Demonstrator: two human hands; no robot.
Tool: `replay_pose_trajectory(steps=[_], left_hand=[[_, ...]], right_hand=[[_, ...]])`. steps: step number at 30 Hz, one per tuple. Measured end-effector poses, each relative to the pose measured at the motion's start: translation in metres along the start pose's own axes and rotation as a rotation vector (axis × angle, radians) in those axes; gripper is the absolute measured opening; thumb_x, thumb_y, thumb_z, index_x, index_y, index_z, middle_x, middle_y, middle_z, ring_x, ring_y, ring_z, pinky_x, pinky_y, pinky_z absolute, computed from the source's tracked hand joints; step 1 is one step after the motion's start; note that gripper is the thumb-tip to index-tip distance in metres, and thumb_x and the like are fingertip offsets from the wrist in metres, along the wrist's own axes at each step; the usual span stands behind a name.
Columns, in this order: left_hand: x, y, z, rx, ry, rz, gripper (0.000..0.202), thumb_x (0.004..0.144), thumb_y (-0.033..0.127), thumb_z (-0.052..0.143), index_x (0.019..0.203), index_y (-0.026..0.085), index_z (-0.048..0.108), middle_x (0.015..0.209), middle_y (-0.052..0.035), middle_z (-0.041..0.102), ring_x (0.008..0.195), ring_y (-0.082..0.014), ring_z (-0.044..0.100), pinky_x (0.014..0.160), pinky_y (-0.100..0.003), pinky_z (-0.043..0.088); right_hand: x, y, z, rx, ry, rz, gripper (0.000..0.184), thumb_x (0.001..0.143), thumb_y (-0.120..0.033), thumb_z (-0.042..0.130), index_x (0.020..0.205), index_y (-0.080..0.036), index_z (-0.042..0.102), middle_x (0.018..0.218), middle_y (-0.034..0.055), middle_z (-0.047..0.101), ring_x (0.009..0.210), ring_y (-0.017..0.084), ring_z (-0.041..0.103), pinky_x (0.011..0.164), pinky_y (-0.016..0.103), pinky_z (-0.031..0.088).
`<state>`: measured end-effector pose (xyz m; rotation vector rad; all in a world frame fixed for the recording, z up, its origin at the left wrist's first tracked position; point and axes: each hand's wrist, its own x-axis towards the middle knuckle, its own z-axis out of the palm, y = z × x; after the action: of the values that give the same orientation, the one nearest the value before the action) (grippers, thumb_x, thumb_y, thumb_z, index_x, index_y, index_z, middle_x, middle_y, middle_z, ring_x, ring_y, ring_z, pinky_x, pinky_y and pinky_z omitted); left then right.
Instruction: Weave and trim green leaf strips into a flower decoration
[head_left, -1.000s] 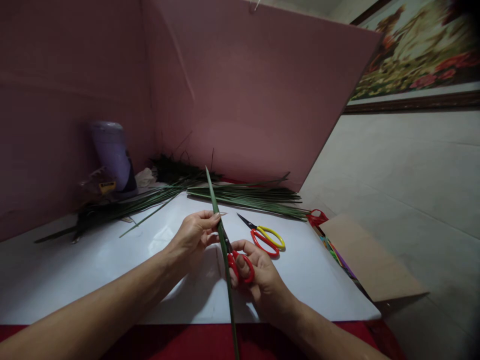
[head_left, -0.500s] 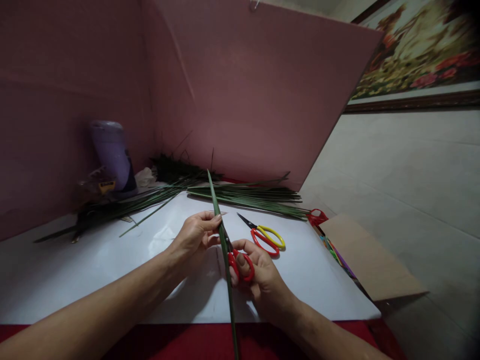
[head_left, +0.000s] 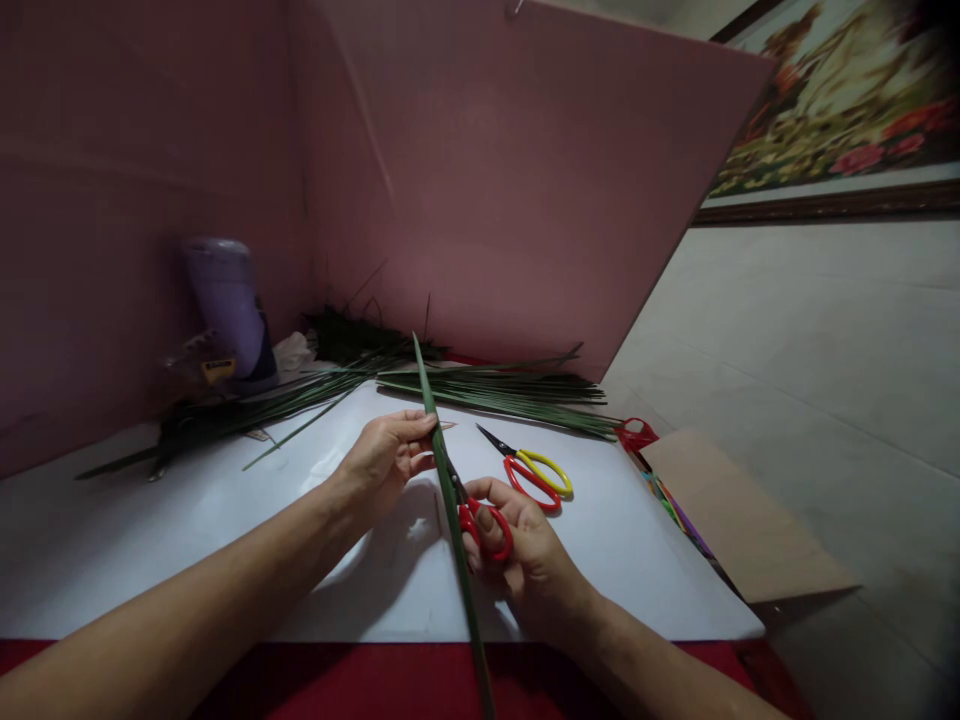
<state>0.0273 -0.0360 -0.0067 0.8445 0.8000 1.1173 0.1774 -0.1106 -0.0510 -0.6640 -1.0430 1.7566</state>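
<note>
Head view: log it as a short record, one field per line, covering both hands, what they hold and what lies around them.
left hand: pinches the long green leaf between thumb and fingers
right hand: fingers through the red scissors, blades along the leaf
spare scissors: yellow and red handles, lying on the white sheet, untouched
leaf pile: at the far edge of the sheet
purple bottle: upright, back left
cardboard box: right of the sheet

- Spare scissors (head_left: 534,470), red and yellow handles, lie on the white tabletop (head_left: 187,520).
- Leaf pile (head_left: 495,388) lies by the pink board (head_left: 510,180).
- Purple bottle (head_left: 225,305) stands at the back left.
- Cardboard (head_left: 739,520) lies on the right.
- Painting (head_left: 840,100) hangs beyond.
</note>
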Motion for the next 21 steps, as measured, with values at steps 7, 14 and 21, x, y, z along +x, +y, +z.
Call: replay_pose_trajectory(steps=[7,14,21], left_hand=[[-0.0025,-0.0017,0.0,0.011,-0.011,-0.002,0.011,0.077,0.009,0.055,0.082,0.005,0.064,0.082,-0.0103,0.062,0.061,-0.0102,0.055,0.053,-0.02,0.045],[-0.0048,-0.0026,0.002,0.0,-0.011,-0.006,0.009,0.077,0.009,0.055,0.079,0.005,0.063,0.071,-0.005,0.057,0.054,-0.0078,0.052,0.051,-0.019,0.043],[-0.0046,-0.0022,0.0026,0.009,-0.002,-0.007,0.011,0.078,0.009,0.055,0.082,0.004,0.063,0.073,-0.0058,0.057,0.057,-0.0087,0.054,0.052,-0.019,0.044]], right_hand=[[-0.0003,0.0015,0.0007,-0.035,0.009,-0.022,0.033,0.078,-0.04,0.066,0.095,-0.017,0.049,0.053,-0.0034,0.055,0.043,0.005,0.038,0.043,0.019,0.02],[-0.0007,0.0014,0.0025,-0.039,0.012,-0.038,0.031,0.08,-0.039,0.064,0.095,-0.016,0.049,0.055,-0.0029,0.055,0.045,0.005,0.039,0.043,0.019,0.021],[0.002,0.0028,0.0008,-0.047,0.033,-0.03,0.032,0.078,-0.038,0.067,0.094,-0.017,0.049,0.053,-0.0041,0.054,0.041,0.004,0.035,0.04,0.017,0.017]])
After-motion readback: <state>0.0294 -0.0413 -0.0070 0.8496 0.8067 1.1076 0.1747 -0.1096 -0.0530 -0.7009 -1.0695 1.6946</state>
